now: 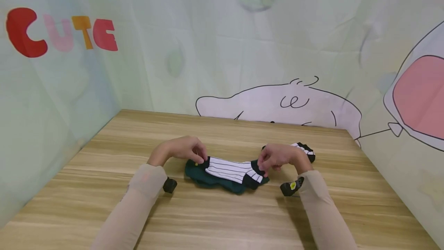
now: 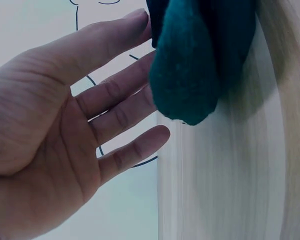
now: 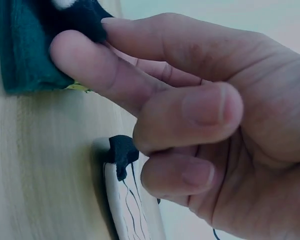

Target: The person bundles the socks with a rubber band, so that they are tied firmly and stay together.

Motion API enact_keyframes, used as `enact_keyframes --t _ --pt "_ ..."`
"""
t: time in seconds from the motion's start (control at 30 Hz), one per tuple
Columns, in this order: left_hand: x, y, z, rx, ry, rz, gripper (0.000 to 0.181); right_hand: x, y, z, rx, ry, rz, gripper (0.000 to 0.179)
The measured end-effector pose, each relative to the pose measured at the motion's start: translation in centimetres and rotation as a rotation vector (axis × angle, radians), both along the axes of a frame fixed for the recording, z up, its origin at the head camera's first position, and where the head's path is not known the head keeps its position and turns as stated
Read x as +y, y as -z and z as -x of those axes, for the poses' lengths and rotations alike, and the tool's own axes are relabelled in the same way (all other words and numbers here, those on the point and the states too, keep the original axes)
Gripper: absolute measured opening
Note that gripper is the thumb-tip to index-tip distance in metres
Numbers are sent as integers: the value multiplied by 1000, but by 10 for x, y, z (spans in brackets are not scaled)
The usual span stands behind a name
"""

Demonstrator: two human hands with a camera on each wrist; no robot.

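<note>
A white sock with thin dark stripes (image 1: 227,169) and black ends lies stretched sideways over dark green socks (image 1: 197,176). At its left end, my left hand (image 1: 187,149) pinches the black part between thumb and fingers. My right hand (image 1: 277,156) pinches the black part at the other end. In the right wrist view, thumb and forefinger meet at the edge of that black fabric (image 3: 85,20), with the other fingers curled. The green fabric (image 2: 185,65) hangs beside the fingers in the left wrist view, partly hiding their tips.
Another striped sock (image 1: 304,148) with black ends lies behind my right hand, partly covered by it. Both wrists carry small black devices (image 1: 169,184). A printed cloth backdrop (image 1: 166,57) encloses the wooden table (image 1: 208,223) at the back and sides.
</note>
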State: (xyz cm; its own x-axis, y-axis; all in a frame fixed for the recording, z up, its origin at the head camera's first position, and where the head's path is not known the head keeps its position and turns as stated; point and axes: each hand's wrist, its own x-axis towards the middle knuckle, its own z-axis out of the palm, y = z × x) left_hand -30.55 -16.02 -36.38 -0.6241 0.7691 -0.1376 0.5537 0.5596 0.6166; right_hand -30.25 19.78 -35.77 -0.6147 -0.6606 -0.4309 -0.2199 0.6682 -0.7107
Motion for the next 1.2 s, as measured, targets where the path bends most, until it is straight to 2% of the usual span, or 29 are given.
enact_keyframes --t 0.1,0.37,0.67,0.87,1.2 --pt "1 0 1 17 -2 -1 13 2 -2 1 9 -18 13 4" --pt "3 0 0 45 -34 0 16 5 -6 1 63 4 60 11" --pt "6 -8 -6 82 -68 -3 19 8 -14 0 170 57 127 25" --pt "15 -12 -4 113 -31 -44 22 17 -21 0 269 97 154 25" --pt "30 -14 -1 142 4 -52 25 14 -19 3 323 95 167 23"
